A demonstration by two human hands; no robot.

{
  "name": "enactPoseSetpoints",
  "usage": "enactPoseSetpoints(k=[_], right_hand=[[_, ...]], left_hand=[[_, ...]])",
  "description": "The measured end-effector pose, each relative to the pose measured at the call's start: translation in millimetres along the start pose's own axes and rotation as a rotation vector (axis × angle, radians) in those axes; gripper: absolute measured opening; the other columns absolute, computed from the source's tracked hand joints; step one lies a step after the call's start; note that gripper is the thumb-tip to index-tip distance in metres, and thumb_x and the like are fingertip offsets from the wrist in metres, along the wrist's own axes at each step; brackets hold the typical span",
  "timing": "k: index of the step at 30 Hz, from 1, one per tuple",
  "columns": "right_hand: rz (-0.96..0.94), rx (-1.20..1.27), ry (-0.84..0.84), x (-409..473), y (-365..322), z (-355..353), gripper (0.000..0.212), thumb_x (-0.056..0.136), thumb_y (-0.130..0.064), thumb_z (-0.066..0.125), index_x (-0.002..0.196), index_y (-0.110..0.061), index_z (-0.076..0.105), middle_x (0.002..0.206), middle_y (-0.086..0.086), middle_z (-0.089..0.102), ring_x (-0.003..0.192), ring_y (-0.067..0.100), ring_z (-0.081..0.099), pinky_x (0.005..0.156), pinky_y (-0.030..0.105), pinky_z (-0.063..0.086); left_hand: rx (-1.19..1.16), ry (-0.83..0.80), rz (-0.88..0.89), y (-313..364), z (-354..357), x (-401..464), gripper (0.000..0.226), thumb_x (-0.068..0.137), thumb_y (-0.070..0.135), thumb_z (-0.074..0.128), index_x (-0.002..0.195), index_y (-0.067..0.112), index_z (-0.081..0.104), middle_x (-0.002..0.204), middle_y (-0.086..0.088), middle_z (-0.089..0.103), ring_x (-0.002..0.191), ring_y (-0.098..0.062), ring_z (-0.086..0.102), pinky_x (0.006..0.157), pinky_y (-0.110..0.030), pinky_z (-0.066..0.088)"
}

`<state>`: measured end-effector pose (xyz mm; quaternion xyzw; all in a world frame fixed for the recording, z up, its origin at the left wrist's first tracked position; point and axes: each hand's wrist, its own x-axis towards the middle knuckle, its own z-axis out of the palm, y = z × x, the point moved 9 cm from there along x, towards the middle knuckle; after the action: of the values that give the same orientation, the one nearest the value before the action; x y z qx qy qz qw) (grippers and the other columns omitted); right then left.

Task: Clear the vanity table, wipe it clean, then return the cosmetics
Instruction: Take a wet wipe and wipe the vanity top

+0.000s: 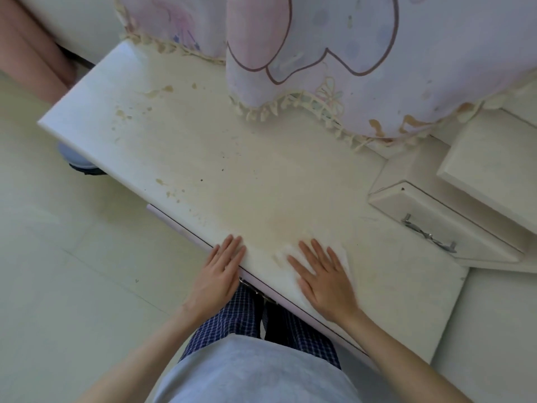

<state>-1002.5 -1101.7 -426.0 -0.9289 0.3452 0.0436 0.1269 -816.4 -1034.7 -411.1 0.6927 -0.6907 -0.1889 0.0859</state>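
Bench [203, 146]: cleared of cosmetics (none in view), stained tan toward its far-left corner and along the near edge. Wiping cloth [328, 248]: white, lying flat at the near edge, pinned under the right hand [319, 274], fingers [305, 251] spread and flat, not clenched. Left hand [218, 269]: open, grasping nothing, palm resting on the near edge just beside it. Stains lie ahead and left of the cloth; judged next stroke runs away from the near edge, right hand nearer.
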Motion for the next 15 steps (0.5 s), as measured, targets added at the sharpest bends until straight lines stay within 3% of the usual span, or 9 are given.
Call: enactPoseSetpoints(k=[5,9,15], right_hand=[[0.122,0.058,-0.009,-22,6,2,0.046,0.100,-0.037,0.018,0.146,-0.032,0.024,0.153,0.004,0.024,0.143,0.024,0.011,0.113,0.047,0.014],[0.231,0.064,0.062,19,-10,-1,0.048,0.096,-0.035,0.029,0.144,-0.031,0.030,0.151,0.009,0.028,0.142,0.029,0.015,0.112,0.052,0.013],[0.113,0.055,0.095,123,-13,-16,0.049,0.093,-0.034,0.029,0.141,-0.030,0.037,0.150,0.009,0.031,0.140,0.030,0.021,0.112,0.048,0.010]], left_hand=[[0.021,0.028,-0.058,4,0,-1,0.053,0.102,0.030,0.014,0.137,0.001,0.042,0.147,-0.015,0.034,0.140,-0.026,0.020,0.115,-0.037,0.016],[0.018,0.062,-0.137,9,1,-2,0.052,0.101,0.030,0.019,0.135,0.001,0.045,0.145,-0.015,0.038,0.139,-0.024,0.025,0.114,-0.038,0.018],[0.002,0.098,-0.219,16,5,-3,0.055,0.101,0.032,0.016,0.134,-0.001,0.045,0.145,-0.015,0.038,0.138,-0.027,0.029,0.112,-0.040,0.022]])
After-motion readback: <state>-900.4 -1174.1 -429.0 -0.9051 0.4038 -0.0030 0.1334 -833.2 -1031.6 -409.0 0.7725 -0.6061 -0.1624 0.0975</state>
